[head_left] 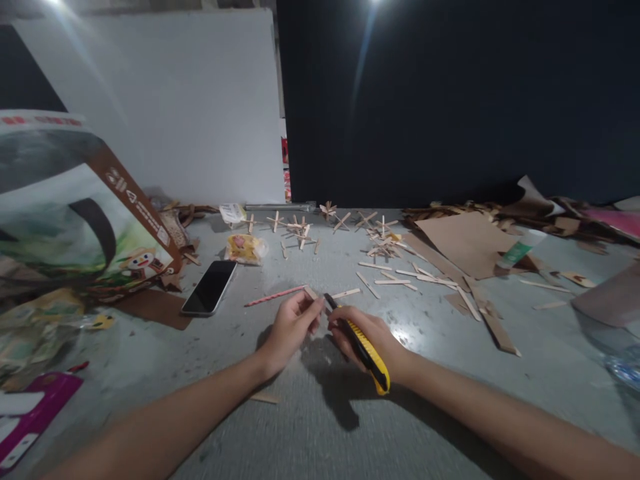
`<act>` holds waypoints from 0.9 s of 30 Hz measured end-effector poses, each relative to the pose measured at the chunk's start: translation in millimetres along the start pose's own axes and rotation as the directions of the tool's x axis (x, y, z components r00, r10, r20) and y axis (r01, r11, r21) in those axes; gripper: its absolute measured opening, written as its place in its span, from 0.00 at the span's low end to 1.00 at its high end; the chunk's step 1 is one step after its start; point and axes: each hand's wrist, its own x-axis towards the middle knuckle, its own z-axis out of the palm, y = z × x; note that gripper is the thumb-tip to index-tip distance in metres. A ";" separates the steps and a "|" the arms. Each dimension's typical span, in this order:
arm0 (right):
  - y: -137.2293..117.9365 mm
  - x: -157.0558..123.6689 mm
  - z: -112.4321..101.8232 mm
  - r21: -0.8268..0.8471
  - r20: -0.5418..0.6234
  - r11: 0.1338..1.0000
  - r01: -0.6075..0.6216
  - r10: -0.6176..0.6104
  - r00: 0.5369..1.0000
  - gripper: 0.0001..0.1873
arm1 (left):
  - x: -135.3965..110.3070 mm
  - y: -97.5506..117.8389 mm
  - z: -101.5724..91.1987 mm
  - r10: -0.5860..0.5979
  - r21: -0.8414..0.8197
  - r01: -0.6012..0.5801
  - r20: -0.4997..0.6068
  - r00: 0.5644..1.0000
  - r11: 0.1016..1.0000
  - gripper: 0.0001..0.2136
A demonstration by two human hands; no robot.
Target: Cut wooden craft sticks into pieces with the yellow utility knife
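My left hand (294, 327) is closed in a pinch on a short wooden stick (311, 292), whose end shows above the fingertips. Close beside it, my right hand (369, 337) grips a yellow and black utility knife (367, 353). The knife's front end points up and left, near the left fingertips; whether the blade touches the stick I cannot tell. A red and white striped pencil (275, 295) lies just beyond the left hand. Past the right hand, a loose wooden stick (347, 293) and several more sticks (393, 282) are scattered over the grey table (280, 433).
A black phone (210, 288) and a yellow packet (245, 248) lie to the left, near a large printed bag (90, 220). Crossed-stick pieces (303, 233) stand at the back. Cardboard (465, 243) and a green-white tube (523, 249) are on the right. A purple object (40, 413) sits front left.
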 end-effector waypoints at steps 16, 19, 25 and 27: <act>13.0 2.7 2.8 0.037 -0.169 0.984 -0.175 0.179 0.969 0.16 | 2.7 -2.0 -1.4 -0.040 -0.090 0.035 -0.052 0.998 0.995 0.21; 13.3 3.1 -2.7 0.126 -0.111 0.982 -0.142 0.156 0.982 0.28 | 3.6 -2.0 -1.0 -0.011 -0.077 0.008 -0.030 0.999 0.997 0.21; 23.7 5.4 -6.0 0.125 -0.099 0.982 -0.141 0.154 0.983 0.33 | 7.1 -8.9 -2.2 -0.025 -0.067 0.021 -0.063 0.998 0.998 0.21; 31.6 5.6 -2.3 0.101 -0.167 0.979 -0.179 0.194 0.967 0.32 | 6.9 -10.1 -2.3 -0.045 -0.062 0.042 -0.054 0.998 0.997 0.22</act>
